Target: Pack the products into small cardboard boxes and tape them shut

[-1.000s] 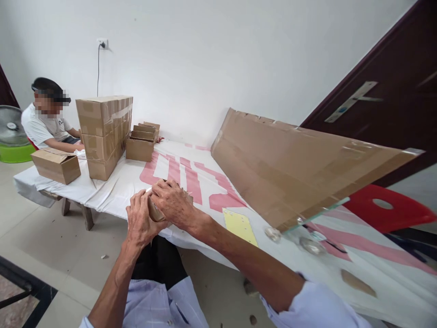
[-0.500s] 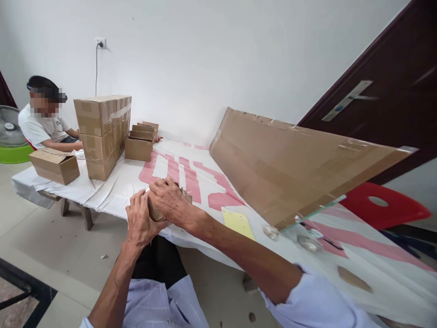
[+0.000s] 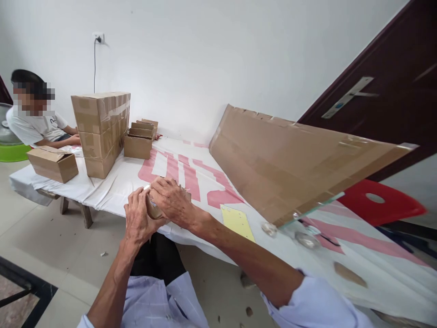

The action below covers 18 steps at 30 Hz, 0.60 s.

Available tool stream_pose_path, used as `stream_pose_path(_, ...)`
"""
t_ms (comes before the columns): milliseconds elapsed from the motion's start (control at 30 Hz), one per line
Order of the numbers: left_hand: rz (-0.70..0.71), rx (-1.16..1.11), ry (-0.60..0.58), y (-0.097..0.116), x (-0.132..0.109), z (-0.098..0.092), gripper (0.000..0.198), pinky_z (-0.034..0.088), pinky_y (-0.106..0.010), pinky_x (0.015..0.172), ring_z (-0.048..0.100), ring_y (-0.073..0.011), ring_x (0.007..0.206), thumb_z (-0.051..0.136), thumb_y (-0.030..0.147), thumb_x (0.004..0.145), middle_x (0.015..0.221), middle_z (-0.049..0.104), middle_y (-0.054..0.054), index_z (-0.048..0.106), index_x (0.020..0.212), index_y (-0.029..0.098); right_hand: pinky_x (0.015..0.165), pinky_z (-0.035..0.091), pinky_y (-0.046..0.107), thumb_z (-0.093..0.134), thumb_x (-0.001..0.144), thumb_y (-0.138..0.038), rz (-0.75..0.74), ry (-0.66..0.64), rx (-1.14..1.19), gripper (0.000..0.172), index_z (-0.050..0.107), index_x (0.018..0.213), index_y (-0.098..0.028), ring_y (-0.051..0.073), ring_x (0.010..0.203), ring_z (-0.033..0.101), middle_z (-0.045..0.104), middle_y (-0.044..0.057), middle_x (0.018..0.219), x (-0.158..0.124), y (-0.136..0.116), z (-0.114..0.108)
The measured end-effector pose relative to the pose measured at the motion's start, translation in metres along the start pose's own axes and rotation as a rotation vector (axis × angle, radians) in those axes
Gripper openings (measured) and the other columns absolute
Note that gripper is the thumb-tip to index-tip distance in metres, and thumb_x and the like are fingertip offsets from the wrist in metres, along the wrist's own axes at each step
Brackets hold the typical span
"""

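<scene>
At the near edge of the table, my left hand (image 3: 137, 217) grips the left side of a small brown cardboard box (image 3: 153, 211), fingers curled over its top and thumb underneath. My right hand (image 3: 173, 200) lies across the top of the same box, its fingers bent and pressed down close to the left fingertips. A bit of white shows at the box's upper left corner. Both hands cover most of the box, so its flaps and contents are hidden.
Taped boxes (image 3: 99, 136) stand stacked at the left, with a single box (image 3: 53, 164) beside them and open boxes (image 3: 138, 146) behind. A large cardboard sheet (image 3: 290, 159) leans at the right. Yellow card (image 3: 237, 222) lies on the white-and-pink cover. A person (image 3: 41, 123) sits far left.
My hands stay on the box with only a slight shift of the fingers. The view has turned slightly, and the seated person appears further left.
</scene>
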<state>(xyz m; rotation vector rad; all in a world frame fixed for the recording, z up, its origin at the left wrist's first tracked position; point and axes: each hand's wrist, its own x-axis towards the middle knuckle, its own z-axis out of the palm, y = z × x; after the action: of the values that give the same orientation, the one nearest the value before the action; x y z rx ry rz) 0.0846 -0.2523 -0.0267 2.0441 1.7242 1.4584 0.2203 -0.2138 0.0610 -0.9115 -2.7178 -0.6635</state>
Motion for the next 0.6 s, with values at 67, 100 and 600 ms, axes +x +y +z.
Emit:
stream_pose_path(67,0.004,0.008,0.002,0.000,0.001,0.000,0.091,0.049,-0.059,0.109,0.052,-0.0423,0.145,0.096,0.041,0.067,0.153,0.059,-0.020,0.052,0.145,0.024,0.097,0.045,0.042,0.051,0.103,-0.010,0.023,0.076,0.101,0.023,0.073,0.107,-0.013,0.029,0.106,0.057,0.070,0.015,0.110,-0.004,0.004,-0.004)
stream_pose_path(100,0.005,0.012,0.000,-0.001,0.001,-0.001,0.092,0.049,-0.059,0.108,0.053,-0.0424,0.144,0.097,0.040,0.066,0.152,0.059,-0.020,0.052,0.144,0.024,0.097,0.046,0.041,0.049,0.104,-0.011,0.043,0.120,0.153,0.024,0.072,0.104,-0.014,0.028,0.106,0.058,0.070,0.014,0.110,-0.008,0.008,-0.007)
stream_pose_path(600,-0.160,-0.183,-0.044,-0.057,0.032,-0.022,0.095,0.053,-0.055,0.110,0.059,-0.0425,0.137,0.090,0.059,0.061,0.150,0.061,-0.016,0.058,0.143,0.022,0.077,0.044,0.033,0.056,0.094,-0.027,0.905,0.335,0.459,0.015,0.054,0.079,-0.024,0.021,0.080,0.058,0.062,0.003,0.085,-0.223,0.171,0.060)
